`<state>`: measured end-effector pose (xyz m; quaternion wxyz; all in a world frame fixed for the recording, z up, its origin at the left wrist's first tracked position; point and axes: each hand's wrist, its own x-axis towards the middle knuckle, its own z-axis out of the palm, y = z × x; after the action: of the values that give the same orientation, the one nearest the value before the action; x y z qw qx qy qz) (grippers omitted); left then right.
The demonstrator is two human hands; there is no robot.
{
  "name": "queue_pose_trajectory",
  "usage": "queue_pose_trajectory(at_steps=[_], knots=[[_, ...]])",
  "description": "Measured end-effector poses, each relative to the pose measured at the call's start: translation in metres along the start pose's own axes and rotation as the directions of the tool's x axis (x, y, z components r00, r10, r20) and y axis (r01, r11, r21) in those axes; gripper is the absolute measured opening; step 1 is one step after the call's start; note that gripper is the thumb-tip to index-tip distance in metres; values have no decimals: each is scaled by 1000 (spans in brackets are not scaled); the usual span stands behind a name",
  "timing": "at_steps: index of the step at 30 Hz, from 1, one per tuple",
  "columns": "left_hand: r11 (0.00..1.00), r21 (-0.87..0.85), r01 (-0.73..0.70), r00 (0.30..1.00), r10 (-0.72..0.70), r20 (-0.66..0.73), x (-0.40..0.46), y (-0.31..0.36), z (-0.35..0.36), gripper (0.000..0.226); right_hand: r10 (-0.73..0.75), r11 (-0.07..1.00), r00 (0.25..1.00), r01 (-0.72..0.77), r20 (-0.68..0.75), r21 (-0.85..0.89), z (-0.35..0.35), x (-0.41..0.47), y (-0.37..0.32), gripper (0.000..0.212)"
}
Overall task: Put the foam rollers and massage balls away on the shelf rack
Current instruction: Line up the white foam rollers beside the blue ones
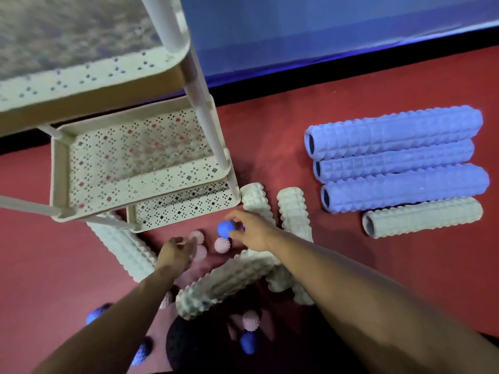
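I see the white shelf rack (140, 163) at upper left, its perforated trays stacked over the red floor (270, 136), with a blue wall (324, 36) behind. Cream foam rollers (229, 282) lie criss-crossed under my arms, crowding the space around the balls; one leans at the rack's corner post. Off to the right, three lilac rollers (391, 147) and one cream roller (421, 217) lie side by side, long axes running left to right, open ends facing left. My right hand (251, 233) has its grip curled around a blue massage ball (226, 228) just below the lowest tray. My left hand (175, 252), fingers loose, reaches over pink balls (222, 244) on the floor.
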<state>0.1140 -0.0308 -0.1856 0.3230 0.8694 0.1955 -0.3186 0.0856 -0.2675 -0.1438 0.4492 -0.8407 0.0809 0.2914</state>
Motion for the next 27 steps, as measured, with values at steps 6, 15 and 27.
queue_pose_trajectory(at_steps=[6,15,27], knots=[[960,97,-261,952,240,189,-32,8,16,35,79,990,994,-69,-79,124,-11,-7,10,33],[712,482,-510,827,251,504,-51,-11,55,107,149,966,969,-100,-196,236,-50,-49,31,33],[932,86,-352,842,275,465,-103,75,27,63,144,981,985,-130,-89,147,-113,-110,13,20]])
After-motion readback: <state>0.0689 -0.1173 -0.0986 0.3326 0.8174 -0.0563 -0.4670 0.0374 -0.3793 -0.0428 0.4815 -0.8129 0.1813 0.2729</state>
